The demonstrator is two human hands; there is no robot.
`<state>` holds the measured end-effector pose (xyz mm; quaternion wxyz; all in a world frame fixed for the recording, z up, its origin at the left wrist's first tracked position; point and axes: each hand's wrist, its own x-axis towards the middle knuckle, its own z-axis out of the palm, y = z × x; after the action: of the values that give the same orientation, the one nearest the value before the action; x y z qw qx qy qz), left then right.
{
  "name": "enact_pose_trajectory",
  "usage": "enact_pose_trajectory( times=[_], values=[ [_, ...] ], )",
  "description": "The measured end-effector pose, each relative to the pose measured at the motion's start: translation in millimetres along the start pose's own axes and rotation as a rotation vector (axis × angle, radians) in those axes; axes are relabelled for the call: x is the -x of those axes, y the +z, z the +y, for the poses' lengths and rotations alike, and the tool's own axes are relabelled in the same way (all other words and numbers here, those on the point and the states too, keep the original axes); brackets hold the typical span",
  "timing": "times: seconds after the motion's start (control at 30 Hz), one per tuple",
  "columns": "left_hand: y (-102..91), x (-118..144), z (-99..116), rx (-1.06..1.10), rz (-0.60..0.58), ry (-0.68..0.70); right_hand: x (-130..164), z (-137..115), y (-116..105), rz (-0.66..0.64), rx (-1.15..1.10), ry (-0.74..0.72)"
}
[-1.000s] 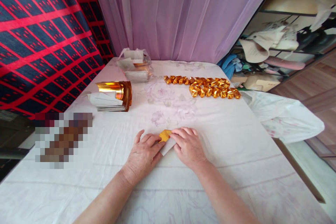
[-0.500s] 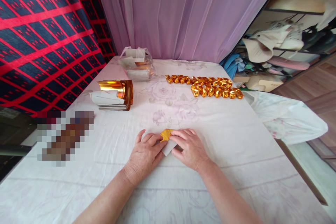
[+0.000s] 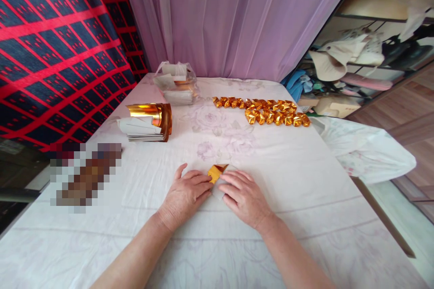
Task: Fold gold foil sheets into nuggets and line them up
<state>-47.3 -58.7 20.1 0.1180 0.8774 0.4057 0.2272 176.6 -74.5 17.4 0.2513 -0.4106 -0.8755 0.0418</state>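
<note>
A small sheet of gold foil paper point(image 3: 217, 172), gold on one face and pale on the other, lies flat on the white flowered tablecloth point(image 3: 305, 198) directly in front of the person, partly folded so that a gold triangular flap stands up at its far edge. Both hands lie on it with fingers stretched nearly flat rather than curled: the left hand point(image 3: 186, 196) presses its fingertips on the near-left side of the sheet, and the right hand point(image 3: 244, 198) covers the pale part from the other side, so the paper is pinned to the cloth rather than lifted, a hold that suits creasing against a firm surface. Neither hand closes around anything; the contact is fingertips and pads bearing down. Beyond the hands and to the left sits a stack of gold foil sheets point(image 3: 147, 122), curled at the top, within an arm's reach, which reads as the supply. Farther behind that stack, a clear plastic bag of more sheets point(image 3: 176, 83) rests near the purple curtain point(image 3: 237, 18). Beyond the hands and to the right, well apart from them, rows of folded gold pieces point(image 3: 267, 112) lie lined up out of the way of the working spot. A cluttered shelf point(image 3: 356, 63) stands off the table's right side.
</note>
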Motion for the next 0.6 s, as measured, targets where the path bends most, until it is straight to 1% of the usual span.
enact_pose_trajectory(
  times=[0.07,0.23,0.37,0.5,0.6],
  values=[
    [0.1,0,2,-0.005,0.0,0.001,2,-1,-1,0.008,-0.006,-0.021],
    [0.8,1,4,0.008,-0.003,-0.008,6,-4,-2,0.022,-0.007,0.01],
    [0.9,1,3,0.041,-0.029,-0.038,7,-4,1,0.021,-0.068,0.106],
    [1.8,-2,5,0.078,-0.027,-0.079,5,-2,7,0.08,-0.135,0.223],
    [3.2,-3,7,0.094,-0.006,-0.116,3,-2,11,0.117,-0.141,0.268]
  ],
)
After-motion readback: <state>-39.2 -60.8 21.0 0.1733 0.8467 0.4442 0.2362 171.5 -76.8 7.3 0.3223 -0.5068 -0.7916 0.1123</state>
